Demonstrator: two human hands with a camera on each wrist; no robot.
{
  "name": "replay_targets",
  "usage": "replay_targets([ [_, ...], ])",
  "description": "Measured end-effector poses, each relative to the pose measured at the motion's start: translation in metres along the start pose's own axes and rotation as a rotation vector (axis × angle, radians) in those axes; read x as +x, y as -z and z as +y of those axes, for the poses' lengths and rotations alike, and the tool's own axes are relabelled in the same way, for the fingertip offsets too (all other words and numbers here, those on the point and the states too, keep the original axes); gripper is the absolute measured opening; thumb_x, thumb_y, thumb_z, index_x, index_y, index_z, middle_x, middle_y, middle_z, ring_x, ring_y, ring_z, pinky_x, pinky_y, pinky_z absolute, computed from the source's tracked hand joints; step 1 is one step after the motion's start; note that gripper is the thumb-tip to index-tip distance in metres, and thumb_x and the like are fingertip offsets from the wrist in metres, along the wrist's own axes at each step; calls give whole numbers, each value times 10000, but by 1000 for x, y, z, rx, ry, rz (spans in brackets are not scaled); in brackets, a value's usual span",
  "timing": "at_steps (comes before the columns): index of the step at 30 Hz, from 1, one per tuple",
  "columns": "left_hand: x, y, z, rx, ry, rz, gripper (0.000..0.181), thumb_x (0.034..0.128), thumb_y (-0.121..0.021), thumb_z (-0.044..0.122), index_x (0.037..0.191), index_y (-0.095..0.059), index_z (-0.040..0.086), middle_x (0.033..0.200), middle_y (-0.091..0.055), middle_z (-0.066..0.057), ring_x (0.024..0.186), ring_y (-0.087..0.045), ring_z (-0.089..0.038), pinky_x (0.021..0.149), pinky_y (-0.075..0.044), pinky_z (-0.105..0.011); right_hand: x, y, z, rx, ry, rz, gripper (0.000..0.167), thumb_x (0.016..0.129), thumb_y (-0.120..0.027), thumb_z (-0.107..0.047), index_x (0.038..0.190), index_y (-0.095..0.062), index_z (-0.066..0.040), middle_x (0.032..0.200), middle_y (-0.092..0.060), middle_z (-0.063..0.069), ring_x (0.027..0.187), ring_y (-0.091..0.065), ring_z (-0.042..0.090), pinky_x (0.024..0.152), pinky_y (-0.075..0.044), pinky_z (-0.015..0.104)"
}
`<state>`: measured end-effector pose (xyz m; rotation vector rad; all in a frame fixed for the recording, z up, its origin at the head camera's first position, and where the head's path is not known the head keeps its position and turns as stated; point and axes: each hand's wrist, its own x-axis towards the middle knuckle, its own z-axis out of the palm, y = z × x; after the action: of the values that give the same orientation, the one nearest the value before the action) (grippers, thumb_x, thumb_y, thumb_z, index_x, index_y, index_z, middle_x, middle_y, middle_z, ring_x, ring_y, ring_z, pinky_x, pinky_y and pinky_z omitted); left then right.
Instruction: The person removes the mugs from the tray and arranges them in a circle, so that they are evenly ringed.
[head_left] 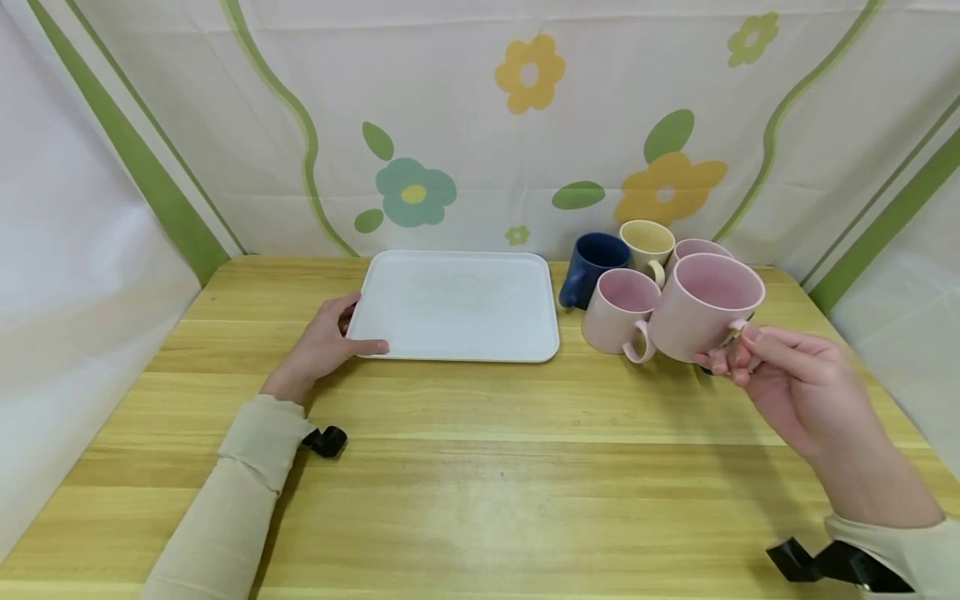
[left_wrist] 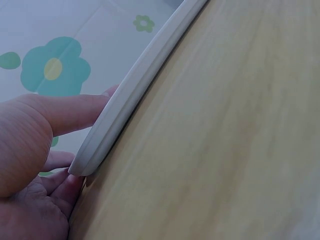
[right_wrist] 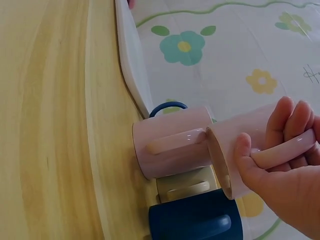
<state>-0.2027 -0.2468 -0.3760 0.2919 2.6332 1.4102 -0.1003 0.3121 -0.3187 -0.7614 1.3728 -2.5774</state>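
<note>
My left hand [head_left: 318,337] grips the left end of a white rectangular tray [head_left: 457,308], its thumb over the near corner. In the left wrist view the tray's rim [left_wrist: 122,100] lies between thumb and fingers, against the tabletop. My right hand [head_left: 806,387] holds a pink mug [head_left: 697,308] by its handle, raised above the table and tilted, with nothing visible inside. Just left of it stands another pink mug [head_left: 618,321]. The right wrist view shows the fingers wrapped through the held mug's handle [right_wrist: 285,152].
Behind stand a dark blue mug [head_left: 596,258], a yellow mug [head_left: 648,242] and a pink mug [head_left: 701,247], partly hidden. Another navy mug [right_wrist: 195,222] appears low in the right wrist view. A flowered curtain [head_left: 480,125] backs the wooden table [head_left: 480,475].
</note>
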Motion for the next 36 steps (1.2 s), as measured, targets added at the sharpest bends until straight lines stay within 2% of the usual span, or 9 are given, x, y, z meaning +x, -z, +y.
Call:
replay_targets([
  [6,0,0,0,0,2,1,801,875,-893,194,1548,-489,36,1411,-597,-197,1131,-576,-320,883,-456,-207,1,2,4,57,-4,-27,592,1083,-72,122,975,-647,214,892,-699,238,896,-705,367,1004,-571,429],
  [11,1,0,0,2,-6,-3,790,873,-895,194,1539,-500,38,1391,-609,-195,1112,-583,-318,874,-461,-203,-1,4,2,51,-3,-29,618,1079,-59,124,939,-655,207,912,-679,238,869,-660,332,1049,-568,466],
  [20,1,0,1,-5,16,0,836,872,-897,204,1575,-469,57,1443,-581,-180,1164,-569,-318,907,-450,-209,-5,10,-2,61,14,-86,644,1059,-13,134,947,-638,238,952,-676,263,911,-665,356,1079,-550,480],
  [24,1,0,1,-8,14,-1,828,870,-899,202,1568,-477,59,1435,-586,-177,1154,-570,-312,900,-457,-206,-9,12,-3,49,10,-89,631,1057,-17,142,943,-630,243,945,-682,267,950,-692,386,1045,-559,453],
  [30,2,1,1,-16,12,-3,822,872,-897,199,1564,-479,54,1426,-582,-185,1146,-570,-317,890,-455,-207,-14,14,3,53,-62,-61,611,1067,-44,139,1012,-650,199,932,-716,233,1018,-730,394,1016,-563,416],
  [36,0,1,1,-19,14,-7,818,876,-892,188,1565,-475,46,1441,-584,-193,1167,-576,-332,899,-457,-208,-15,13,13,73,-142,-5,566,1097,-115,109,1029,-674,159,911,-716,206,978,-725,364,976,-567,381],
])
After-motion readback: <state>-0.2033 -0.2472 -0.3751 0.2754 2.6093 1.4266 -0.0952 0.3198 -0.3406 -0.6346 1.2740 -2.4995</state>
